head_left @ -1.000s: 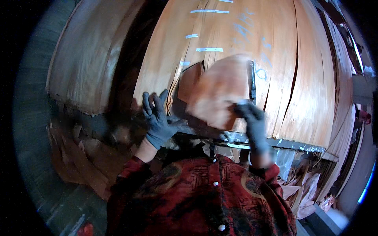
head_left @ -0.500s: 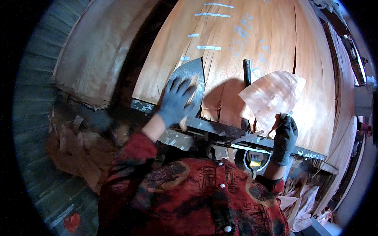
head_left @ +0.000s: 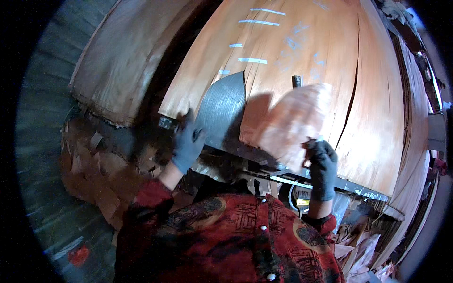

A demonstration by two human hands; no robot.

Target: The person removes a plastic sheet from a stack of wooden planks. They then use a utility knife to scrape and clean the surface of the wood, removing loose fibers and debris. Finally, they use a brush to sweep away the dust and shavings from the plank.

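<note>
My right hand (head_left: pixel 323 165), in a dark grey glove, pinches the lower edge of a thin, pale piece of wood veneer (head_left: pixel 295 122). The piece is blurred by motion and held over the large sheet of wood veneer (head_left: pixel 302 56), which has white tape strips and blue markings. My left hand (head_left: pixel 187 146), in a grey glove, is beside the lower left edge of a dark grey pointed plate (head_left: pixel 221 108). Its fingers are apart and hold nothing I can see. The plate lies on the large sheet near its front edge. A black bar (head_left: pixel 296 81) shows partly behind the held piece.
Along the front edge runs a dark metal rail (head_left: pixel 363 188). Another stack of veneer (head_left: pixel 118 61) stands at the left, beyond a dark gap. Brown veneer scraps (head_left: pixel 101 184) lie at lower left, and paler scraps (head_left: pixel 361 250) are heaped at lower right.
My right hand has carried the veneer piece left, toward the grey plate. My left hand has come off the plate to its lower left, uncovering it. The view has shifted slightly.
</note>
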